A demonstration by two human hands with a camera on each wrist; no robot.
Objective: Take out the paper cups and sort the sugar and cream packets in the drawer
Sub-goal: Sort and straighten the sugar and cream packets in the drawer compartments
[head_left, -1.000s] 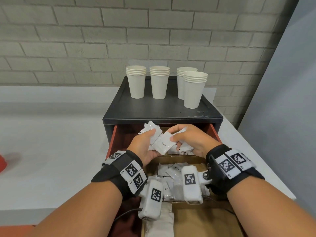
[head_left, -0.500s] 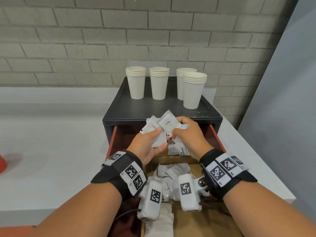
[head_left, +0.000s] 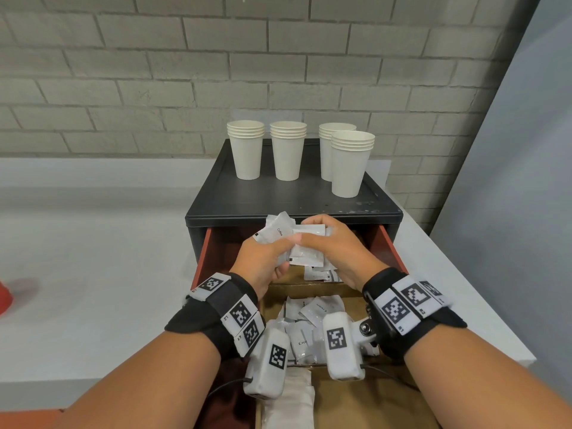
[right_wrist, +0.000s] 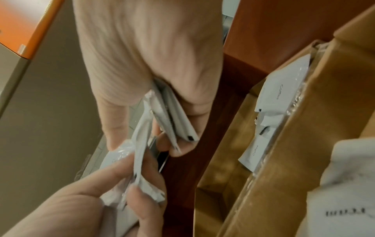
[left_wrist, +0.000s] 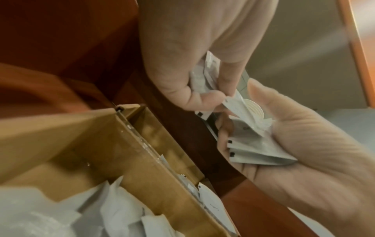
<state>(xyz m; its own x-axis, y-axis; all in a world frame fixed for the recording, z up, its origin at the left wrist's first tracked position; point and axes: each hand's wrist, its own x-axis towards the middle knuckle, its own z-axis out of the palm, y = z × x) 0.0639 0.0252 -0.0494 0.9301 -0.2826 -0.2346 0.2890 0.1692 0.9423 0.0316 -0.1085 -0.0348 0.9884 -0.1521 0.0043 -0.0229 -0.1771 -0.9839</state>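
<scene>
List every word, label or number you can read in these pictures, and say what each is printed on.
"Coffee": packet held by the left hand.
"Coffee": two packets in the cardboard box.
"Cre…", cut off: packet lower in the drawer.
Wrist band tags: small print, unreadable.

Even, soft light overhead; wrist views blurred, perhaps motion; edges bowed.
</scene>
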